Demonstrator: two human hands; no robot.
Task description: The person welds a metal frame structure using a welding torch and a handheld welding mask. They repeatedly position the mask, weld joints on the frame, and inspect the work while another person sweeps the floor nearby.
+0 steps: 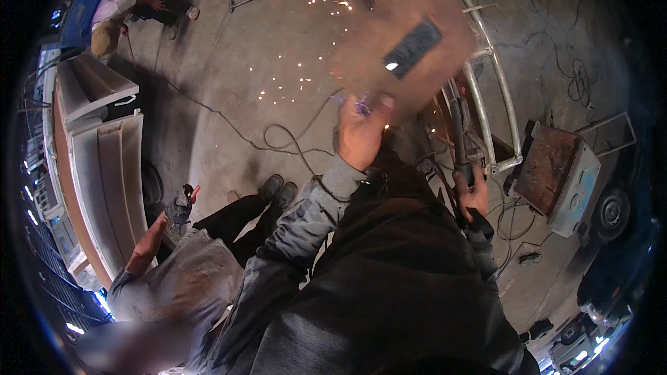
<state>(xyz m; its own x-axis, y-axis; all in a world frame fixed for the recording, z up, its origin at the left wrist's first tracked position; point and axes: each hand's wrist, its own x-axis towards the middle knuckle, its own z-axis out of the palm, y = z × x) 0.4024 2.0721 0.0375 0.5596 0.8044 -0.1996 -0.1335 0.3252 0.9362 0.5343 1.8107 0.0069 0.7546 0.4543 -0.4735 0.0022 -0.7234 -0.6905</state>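
Observation:
My left hand [362, 133] is closed on a flat brown welding shield [434, 62], with a purple tie near my fingers. The shield has a dark rectangular window [410, 46] and looks slightly blurred. My right hand [472, 191] grips a long dark-handled tool [460, 149] low beside the curved tubular metal frame [509, 125]; the tool’s upper part runs behind the shield, so its far end is hidden. Bright sparks [300, 64] are scattered over the concrete floor, left of the shield.
A co-worker [174, 281] at lower left holds a red-handled tool. Another person [121, 10] bends at top left by stacked pale panels [111, 180]. A rusty metal box [545, 163] stands right near a wheel [611, 210]. Cables [281, 135] and a metal bar [246, 0] lie on the floor.

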